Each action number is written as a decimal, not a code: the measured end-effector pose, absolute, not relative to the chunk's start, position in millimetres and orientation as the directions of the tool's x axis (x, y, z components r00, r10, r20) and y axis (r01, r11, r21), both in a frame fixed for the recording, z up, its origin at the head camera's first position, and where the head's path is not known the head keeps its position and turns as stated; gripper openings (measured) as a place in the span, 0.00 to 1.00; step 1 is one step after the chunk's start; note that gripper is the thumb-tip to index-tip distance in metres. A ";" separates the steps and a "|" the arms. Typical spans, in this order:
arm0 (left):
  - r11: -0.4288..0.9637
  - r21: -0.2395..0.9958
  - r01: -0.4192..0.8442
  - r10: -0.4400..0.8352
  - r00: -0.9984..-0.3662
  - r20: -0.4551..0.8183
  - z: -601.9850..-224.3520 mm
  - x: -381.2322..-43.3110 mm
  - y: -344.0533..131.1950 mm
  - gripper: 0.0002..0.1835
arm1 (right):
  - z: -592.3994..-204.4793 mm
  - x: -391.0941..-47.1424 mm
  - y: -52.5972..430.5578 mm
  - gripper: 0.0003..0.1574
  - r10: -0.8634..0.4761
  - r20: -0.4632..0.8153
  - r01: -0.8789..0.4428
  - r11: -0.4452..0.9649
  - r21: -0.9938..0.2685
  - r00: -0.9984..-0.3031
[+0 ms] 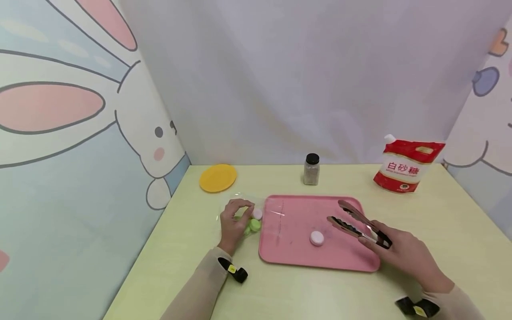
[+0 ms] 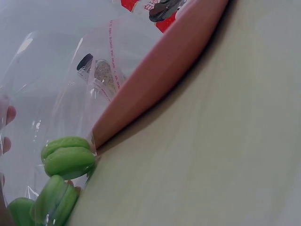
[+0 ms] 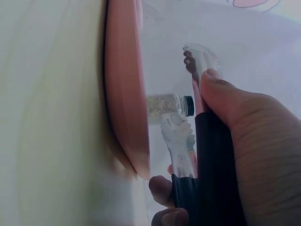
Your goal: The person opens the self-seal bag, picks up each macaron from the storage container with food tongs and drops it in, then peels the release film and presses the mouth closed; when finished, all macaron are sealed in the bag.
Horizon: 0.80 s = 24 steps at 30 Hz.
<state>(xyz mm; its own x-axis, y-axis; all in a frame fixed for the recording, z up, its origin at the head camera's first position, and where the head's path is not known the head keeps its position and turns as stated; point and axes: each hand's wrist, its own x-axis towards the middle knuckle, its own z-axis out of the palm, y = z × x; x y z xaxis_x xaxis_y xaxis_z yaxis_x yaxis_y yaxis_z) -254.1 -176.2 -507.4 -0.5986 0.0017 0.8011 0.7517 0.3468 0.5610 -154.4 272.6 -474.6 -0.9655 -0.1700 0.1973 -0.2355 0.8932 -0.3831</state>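
At the tray's left side, my left hand [image 1: 233, 224] pinches a clear plastic bag [image 1: 240, 195] between thumb and fingers. Inside the bag are several green macarons [image 2: 69, 157] and a pale pink macaron [image 1: 257, 214]; the hand partly covers them. The bag's loose mouth overlaps the left part of the pink tray [image 1: 296, 258]. One pale pink macaron [image 1: 317, 238] lies on the tray, right of its middle. My right hand [image 1: 408, 253] grips metal tongs [image 1: 362, 222] by their black handles over the tray's right end. The tong arms stand spread, with nothing between their tips.
An orange plate [image 1: 218, 178] lies at the back left of the table. Behind the tray stands a clear jar [image 1: 311, 171] with a black lid. A red and white sugar pouch [image 1: 404, 169] stands at the back right. A pale curtain [image 1: 280, 89] closes off the back.
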 end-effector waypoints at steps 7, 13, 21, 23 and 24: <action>0.348 0.546 0.762 0.003 -0.583 0.813 -502.8 -252.2 -174.7 0.08 | -471.1 -153.0 265.4 0.42 -0.188 0.181 -0.242 0.903 -0.355 -0.965; 0.347 0.559 0.753 0.005 -0.597 0.802 -503.6 -250.7 -174.2 0.07 | -473.1 -148.9 257.8 0.50 -0.217 0.163 -0.258 0.918 -0.302 -0.962; 0.349 0.571 0.743 0.013 -0.613 0.790 -506.8 -251.0 -175.0 0.05 | -475.1 -139.3 242.7 0.36 -0.306 0.265 -0.364 0.908 -0.207 -0.914; 0.348 0.563 0.750 0.011 -0.603 0.797 -506.4 -252.5 -175.8 0.05 | -474.0 -140.3 242.0 0.35 -0.314 0.268 -0.370 0.908 -0.195 -0.911; 0.349 0.558 0.753 0.010 -0.598 0.801 -506.3 -253.3 -176.2 0.06 | -473.9 -141.1 242.0 0.34 -0.315 0.265 -0.369 0.910 -0.188 -0.911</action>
